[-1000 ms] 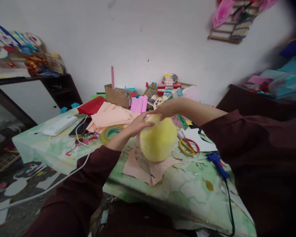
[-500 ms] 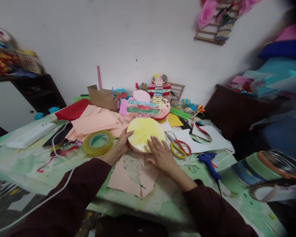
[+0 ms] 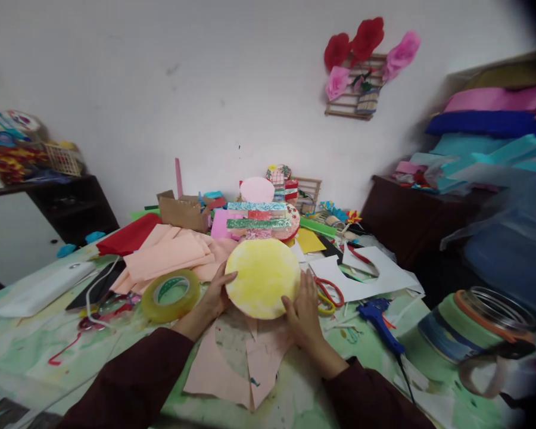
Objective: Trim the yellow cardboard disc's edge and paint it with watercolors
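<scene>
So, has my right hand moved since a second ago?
Yes, toward you: your right hand was beyond the scissors, on the top edge of the yellow disc; now it's left of them, at the disc's right edge.

We see mug (image 3: 451, 339) on table (image 3: 310, 396), right; roses (image 3: 368, 39) on wall (image 3: 161, 119); basket (image 3: 62, 158) atop left cabinet (image 3: 9, 232); carton (image 3: 183, 214) near wall.

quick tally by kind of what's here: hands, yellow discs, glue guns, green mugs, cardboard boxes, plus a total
Hands: 2 (left hand, right hand)
Yellow disc: 1
Blue glue gun: 1
Green mug: 1
Cardboard box: 1
Total: 6
</scene>
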The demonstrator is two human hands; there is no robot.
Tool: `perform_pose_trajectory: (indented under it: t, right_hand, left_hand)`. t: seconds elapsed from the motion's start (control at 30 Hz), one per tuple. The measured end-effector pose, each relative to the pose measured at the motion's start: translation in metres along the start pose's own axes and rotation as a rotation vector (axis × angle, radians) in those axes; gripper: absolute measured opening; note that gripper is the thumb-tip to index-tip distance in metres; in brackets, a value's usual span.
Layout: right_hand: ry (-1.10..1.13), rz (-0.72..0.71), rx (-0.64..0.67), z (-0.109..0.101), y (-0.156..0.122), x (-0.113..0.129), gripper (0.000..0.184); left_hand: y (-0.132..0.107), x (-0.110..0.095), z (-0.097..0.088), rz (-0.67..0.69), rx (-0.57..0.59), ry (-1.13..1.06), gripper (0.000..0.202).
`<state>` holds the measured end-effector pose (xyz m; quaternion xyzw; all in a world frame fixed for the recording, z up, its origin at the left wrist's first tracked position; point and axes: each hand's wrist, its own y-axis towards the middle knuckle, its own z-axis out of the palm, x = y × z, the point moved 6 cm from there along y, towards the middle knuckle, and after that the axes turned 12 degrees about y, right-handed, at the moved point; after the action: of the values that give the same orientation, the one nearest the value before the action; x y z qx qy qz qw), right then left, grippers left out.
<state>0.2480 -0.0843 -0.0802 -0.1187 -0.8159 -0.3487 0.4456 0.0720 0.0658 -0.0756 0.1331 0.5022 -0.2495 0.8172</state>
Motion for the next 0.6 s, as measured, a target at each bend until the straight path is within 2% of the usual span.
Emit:
perform_pose_trajectory:
  t: [0.07,0.13,0.2,0.27,0.37,0.43,0.53,0.6]
  right_hand:
    - [0.258,0.160,-0.163,-0.010,0.005,-0.015,0.090]
    - [0.431,0.270,-0.230,-0.012,0.008,-0.022,0.090]
    - [0.522,0.315,-0.207,-0.011,0.010,-0.019,0.080]
    - [0.716,0.407,-0.173,-0.007,0.009,-0.015,0.067]
    - [0.973,0.548,-0.172,-0.008,0.006,-0.011,0.057]
    - [1.003,0.584,-0.196,-0.015,0.006,-0.012,0.057]
    - [1.016,0.641,-0.219,-0.024,0.007,-0.019,0.056]
    - [1.007,0.669,-0.228,-0.028,0.006,-0.025,0.054]
  left_hand:
    - [-0.003,0.001,0.002,-0.003,0.030,0.001,0.080]
    - [-0.004,0.003,0.003,-0.003,0.075,0.000,0.083]
    - [-0.004,0.004,0.004,0.011,0.129,0.001,0.086]
    - [-0.003,0.004,0.007,0.034,0.185,0.022,0.086]
    - [-0.002,0.002,0.011,0.081,0.218,0.099,0.079]
    - [0.000,-0.004,0.007,0.150,0.127,0.195,0.073]
    - [0.003,-0.015,-0.006,0.251,-0.085,0.315,0.060]
    - [0.002,-0.025,-0.013,0.311,-0.187,0.351,0.048]
